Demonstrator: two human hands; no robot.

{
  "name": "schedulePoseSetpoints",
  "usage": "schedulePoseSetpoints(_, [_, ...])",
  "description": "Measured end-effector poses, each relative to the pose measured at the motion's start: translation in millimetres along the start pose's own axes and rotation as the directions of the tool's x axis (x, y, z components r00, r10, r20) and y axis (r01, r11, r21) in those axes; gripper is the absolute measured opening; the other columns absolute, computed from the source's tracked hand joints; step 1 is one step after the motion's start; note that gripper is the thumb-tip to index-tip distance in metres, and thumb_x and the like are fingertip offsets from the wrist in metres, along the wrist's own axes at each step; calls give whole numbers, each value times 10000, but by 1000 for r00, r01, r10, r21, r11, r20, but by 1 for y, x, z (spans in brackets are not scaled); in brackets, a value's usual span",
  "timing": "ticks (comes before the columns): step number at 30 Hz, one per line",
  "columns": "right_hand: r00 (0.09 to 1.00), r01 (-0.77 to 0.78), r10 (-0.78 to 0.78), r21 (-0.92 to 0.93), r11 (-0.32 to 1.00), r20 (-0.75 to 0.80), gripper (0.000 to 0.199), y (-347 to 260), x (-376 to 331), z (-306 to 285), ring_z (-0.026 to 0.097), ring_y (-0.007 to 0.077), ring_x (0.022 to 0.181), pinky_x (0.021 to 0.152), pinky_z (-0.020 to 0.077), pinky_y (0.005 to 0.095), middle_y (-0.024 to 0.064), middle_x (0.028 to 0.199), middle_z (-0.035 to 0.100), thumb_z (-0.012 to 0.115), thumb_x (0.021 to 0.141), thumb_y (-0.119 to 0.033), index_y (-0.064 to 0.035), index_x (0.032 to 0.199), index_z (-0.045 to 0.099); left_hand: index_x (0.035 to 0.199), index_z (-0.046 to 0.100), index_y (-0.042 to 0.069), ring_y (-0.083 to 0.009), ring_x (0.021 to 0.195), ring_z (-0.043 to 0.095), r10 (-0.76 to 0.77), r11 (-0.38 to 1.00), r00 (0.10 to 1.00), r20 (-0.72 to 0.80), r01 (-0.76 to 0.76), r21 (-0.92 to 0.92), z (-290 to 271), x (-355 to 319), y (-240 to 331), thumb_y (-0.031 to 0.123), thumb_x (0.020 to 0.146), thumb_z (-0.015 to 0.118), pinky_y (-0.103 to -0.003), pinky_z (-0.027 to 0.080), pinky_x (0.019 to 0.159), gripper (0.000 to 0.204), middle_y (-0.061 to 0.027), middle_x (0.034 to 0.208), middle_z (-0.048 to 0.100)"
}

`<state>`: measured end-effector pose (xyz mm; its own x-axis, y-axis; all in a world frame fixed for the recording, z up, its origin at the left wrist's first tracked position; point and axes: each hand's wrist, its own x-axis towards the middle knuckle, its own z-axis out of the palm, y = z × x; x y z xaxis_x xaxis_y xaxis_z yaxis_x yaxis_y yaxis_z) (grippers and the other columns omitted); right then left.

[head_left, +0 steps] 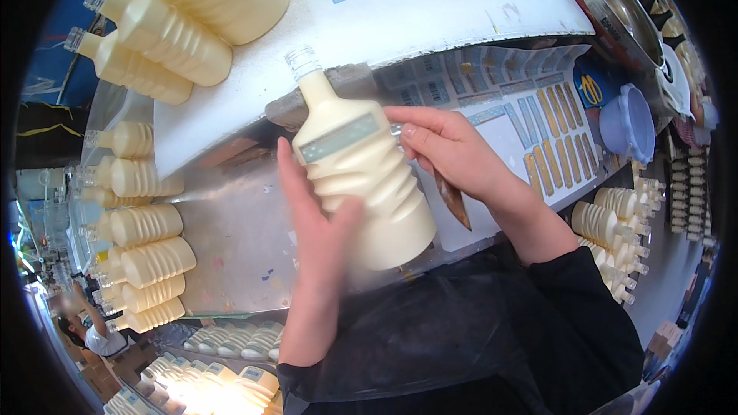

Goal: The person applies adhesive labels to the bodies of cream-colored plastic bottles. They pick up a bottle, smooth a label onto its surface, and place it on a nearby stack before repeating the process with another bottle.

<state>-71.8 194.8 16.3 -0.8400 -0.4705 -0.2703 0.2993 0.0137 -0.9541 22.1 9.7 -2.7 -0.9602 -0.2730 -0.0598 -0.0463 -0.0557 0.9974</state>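
A cream-coloured bottle [388, 223] with wavy ribs and a clear threaded neck is held tilted in front of me. My left hand [311, 211] grips its left side, the thumb across the ribs; this hand is slightly blurred. A pale blue-green strip label [340, 138] lies across the bottle's shoulder. At the strip's right end, the index finger of my right hand [450, 146] touches the bottle, with the thumb close by. A brown pointed tool, like a wooden scraper [452, 201], sticks out below that hand's curled fingers, its other end hidden.
Label sheets [561, 134] lie right of the bottle, beside a lilac bucket [626, 123]. Above is a white board [461, 8] with blue labels. Similar bottles stand at upper left [173, 38], along the left edge [150, 223] and at right [603, 223]. Another person [104, 330] is at far left.
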Motion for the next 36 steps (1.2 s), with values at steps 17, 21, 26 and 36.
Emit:
schedulePoseSetpoints(17, [977, 169, -199, -303, 938, -73, 360, 6, 0, 1, 591, 72, 915, 823, 501, 248, 30, 1029, 659, 547, 1052, -154, 13, 1371, 555, 1633, 139, -3, -275, 1397, 437, -55, 992, 998, -19, 57, 116, 4, -2, 8, 132, 862, 662, -375, 380, 1150, 941, -210, 1556, 375])
schedulePoseSetpoints(21, [993, 121, -117, -146, 982, 35, 302, -3, 20, 0, 559, 39, 890, 783, 488, 229, -9, 1022, 639, 595, 1058, -217, -19, 1283, 555, 1593, 249, -7, -240, 1293, 509, 4, 1000, 992, -123, -3, 3, 1, 6, 14, 153, 974, 564, -358, 425, 1090, 712, -176, 1473, 448])
schedulePoseSetpoints(26, [998, 62, -65, -150, 987, -11, 290, -1, 27, 6, 578, 35, 859, 752, 488, 215, -6, 974, 640, 636, 1044, -246, -29, 1218, 554, 1397, 502, 1, -160, 1115, 580, -78, 930, 990, -119, 29, -367, -3, 27, 8, 206, 1088, 511, -316, 469, 1012, 371, -90, 1239, 585])
schedulePoseSetpoints(36, [997, 64, -70, -133, 989, -35, 299, 2, 27, 10, 584, 36, 825, 733, 486, 202, -3, 932, 633, 657, 1034, -235, -27, 1215, 542, 1278, 582, 12, -126, 1063, 593, -122, 883, 978, -172, 28, -468, 0, 32, -2, 141, 1029, 654, -286, 495, 967, 290, -56, 1173, 619])
